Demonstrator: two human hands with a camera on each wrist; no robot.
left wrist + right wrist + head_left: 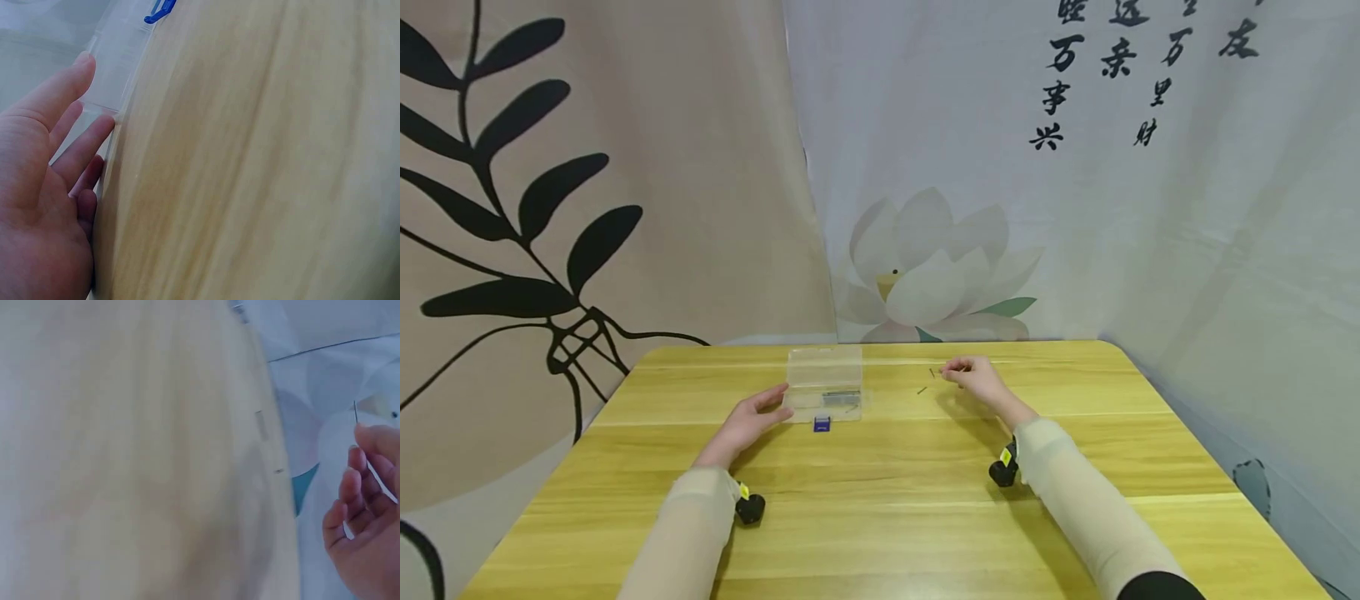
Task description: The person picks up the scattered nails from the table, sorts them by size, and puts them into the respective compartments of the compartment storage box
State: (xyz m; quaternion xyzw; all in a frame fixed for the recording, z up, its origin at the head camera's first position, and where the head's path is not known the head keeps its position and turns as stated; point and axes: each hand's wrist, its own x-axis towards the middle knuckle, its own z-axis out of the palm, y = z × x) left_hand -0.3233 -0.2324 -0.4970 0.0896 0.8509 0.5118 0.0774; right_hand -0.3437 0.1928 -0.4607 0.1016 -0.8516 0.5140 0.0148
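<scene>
Plastic box (pixel 805 402) touches loosely spread left grip (pixel 754 419); right grip (pixel 979 380) pinches half-hidden thin rod (pixel 355 411).

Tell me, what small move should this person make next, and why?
Perhaps bring the right hand over to the clear box: that hand pinches a thin piece, the box's lid is open, other thin pieces lie inside, and the left hand is at its side.
</scene>
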